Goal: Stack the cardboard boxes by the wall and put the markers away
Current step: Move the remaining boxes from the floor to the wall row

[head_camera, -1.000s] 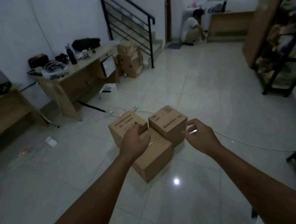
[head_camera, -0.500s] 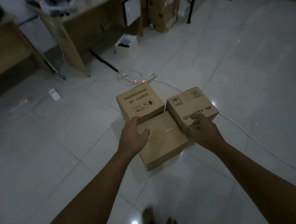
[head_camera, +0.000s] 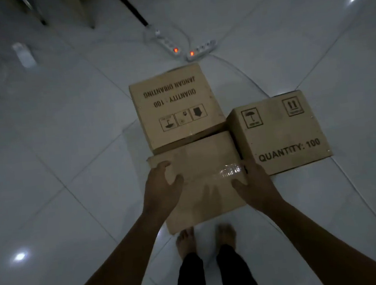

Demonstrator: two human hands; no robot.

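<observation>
Gripping the nearest cardboard box (head_camera: pixel 206 180) by its sides, left hand (head_camera: pixel 161 189), right hand (head_camera: pixel 255 186), floor (head_camera: pixel 70 178).

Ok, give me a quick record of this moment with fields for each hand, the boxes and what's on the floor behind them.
left hand: grips the left edge of the nearest cardboard box
right hand: grips its right edge
box with upside-down print: behind the nearest one, touching it
QUANTITY: 100 box: to the right, against both
floor behind: two power strips, red lights on
</observation>
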